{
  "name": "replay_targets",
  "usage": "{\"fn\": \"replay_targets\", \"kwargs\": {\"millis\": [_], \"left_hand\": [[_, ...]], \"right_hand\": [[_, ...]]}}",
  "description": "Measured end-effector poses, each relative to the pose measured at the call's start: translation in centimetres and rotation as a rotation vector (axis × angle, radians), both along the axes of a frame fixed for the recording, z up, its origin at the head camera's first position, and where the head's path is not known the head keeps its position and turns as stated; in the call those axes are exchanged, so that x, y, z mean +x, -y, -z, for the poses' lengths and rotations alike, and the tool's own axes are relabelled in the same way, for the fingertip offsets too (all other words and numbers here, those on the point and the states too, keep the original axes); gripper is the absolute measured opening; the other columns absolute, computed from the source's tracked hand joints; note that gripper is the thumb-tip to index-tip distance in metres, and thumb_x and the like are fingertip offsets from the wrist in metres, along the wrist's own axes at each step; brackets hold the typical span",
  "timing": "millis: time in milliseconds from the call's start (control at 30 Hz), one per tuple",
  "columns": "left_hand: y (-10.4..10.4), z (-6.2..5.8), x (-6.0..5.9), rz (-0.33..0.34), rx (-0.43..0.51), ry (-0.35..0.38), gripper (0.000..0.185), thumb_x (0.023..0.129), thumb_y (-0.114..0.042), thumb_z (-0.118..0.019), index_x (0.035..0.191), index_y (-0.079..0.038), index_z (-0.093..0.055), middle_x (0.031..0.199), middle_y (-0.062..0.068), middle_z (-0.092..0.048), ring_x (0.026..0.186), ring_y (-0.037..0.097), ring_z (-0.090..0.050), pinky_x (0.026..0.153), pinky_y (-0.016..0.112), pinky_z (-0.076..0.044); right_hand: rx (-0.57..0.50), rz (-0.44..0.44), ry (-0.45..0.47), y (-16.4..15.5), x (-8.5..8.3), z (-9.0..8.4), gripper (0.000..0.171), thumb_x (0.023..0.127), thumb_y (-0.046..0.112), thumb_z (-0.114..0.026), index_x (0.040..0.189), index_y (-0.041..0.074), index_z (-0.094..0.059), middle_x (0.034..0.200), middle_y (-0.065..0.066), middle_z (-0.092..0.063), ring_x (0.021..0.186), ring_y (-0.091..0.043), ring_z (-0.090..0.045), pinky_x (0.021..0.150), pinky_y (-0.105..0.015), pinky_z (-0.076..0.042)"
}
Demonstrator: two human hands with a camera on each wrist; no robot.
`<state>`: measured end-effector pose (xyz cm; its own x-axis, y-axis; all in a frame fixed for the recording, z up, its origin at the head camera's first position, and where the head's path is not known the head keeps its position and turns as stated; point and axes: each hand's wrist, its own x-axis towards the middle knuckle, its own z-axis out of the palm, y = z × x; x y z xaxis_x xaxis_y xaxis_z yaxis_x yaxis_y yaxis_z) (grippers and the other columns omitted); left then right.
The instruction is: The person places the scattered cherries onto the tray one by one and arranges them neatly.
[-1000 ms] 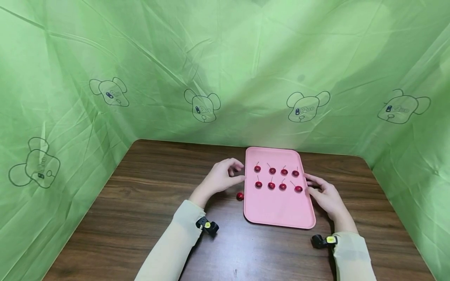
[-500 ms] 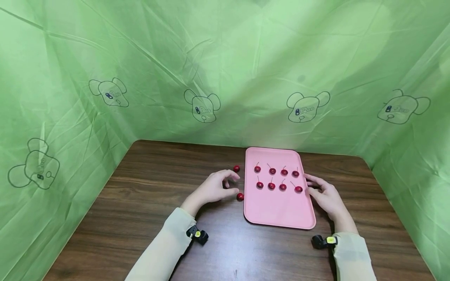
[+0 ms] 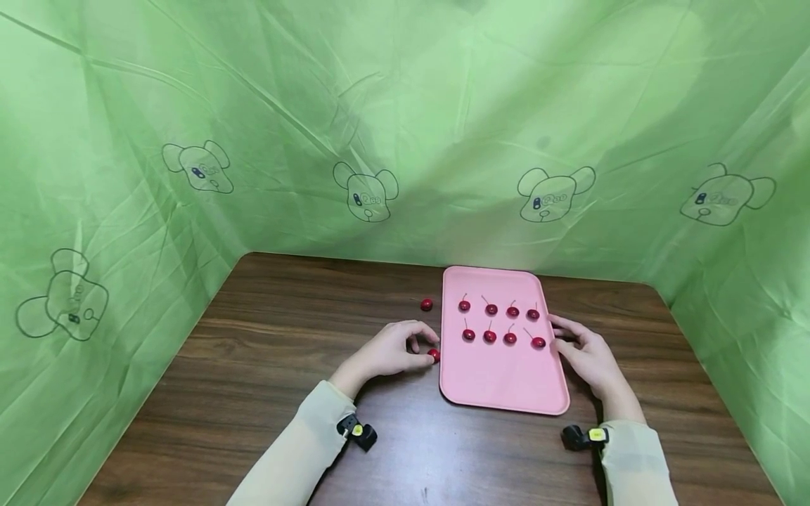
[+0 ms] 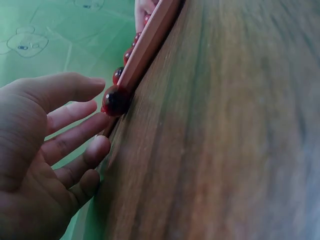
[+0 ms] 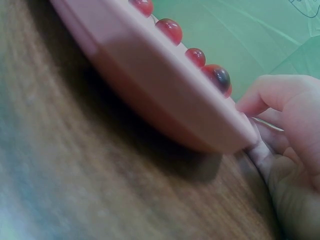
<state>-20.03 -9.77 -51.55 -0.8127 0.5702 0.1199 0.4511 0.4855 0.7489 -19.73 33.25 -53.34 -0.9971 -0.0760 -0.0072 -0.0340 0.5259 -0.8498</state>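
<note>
My left hand (image 3: 395, 351) is beside the pink tray's left edge, its thumb and fingers spread around a loose red cherry (image 3: 433, 355) on the table. In the left wrist view, that cherry (image 4: 116, 101) sits against the tray wall, just beyond the thumb and fingertips. On the right, my right hand (image 3: 588, 357) holds the rim of the pink tray (image 3: 500, 383), thumb on top and fingers at the side (image 5: 260, 150). Two rows of stemmed cherries (image 3: 490, 337) lie on the tray. A second loose cherry (image 3: 427, 304) rests on the table farther back, left of the tray.
The dark wooden table (image 3: 266, 365) extends left and right of the tray. Green cloth (image 3: 405, 105) with mouse-like outline drawings hangs behind it and along both sides. Each wrist wears a black strap with a small camera (image 3: 363, 434).
My left hand has drawn back from the tray's left edge, uncovering the farther loose cherry, then come down to the nearer one. My right hand stays at the tray rim.
</note>
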Motion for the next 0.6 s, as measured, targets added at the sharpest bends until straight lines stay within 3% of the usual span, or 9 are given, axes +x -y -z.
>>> {"fn": "replay_targets", "kwargs": {"millis": [400, 600], "left_hand": [[0.17, 0.51, 0.01, 0.004, 0.033, 0.073, 0.028, 0.091, -0.016, -0.088, 0.118, -0.016, -0.08, 0.096, 0.002, -0.072, 0.087, 0.015, -0.064, 0.074, 0.026, -0.049], [0.19, 0.84, 0.05, 0.01, 0.013, 0.024, 0.026, 0.092, -0.015, -0.087, 0.116, -0.018, -0.082, 0.099, -0.001, -0.072, 0.088, 0.014, -0.063, 0.078, 0.027, -0.05]], "right_hand": [[0.013, 0.009, -0.013, 0.03, 0.22, 0.03, 0.051, 0.108, 0.016, -0.068, 0.157, 0.005, -0.057, 0.137, -0.026, -0.068, 0.106, 0.005, -0.062, 0.084, -0.013, -0.052], [0.006, 0.002, -0.011, 0.02, 0.15, -0.01, 0.052, 0.108, 0.017, -0.068, 0.158, 0.005, -0.057, 0.137, -0.026, -0.068, 0.106, 0.005, -0.062, 0.084, -0.014, -0.053]]}}
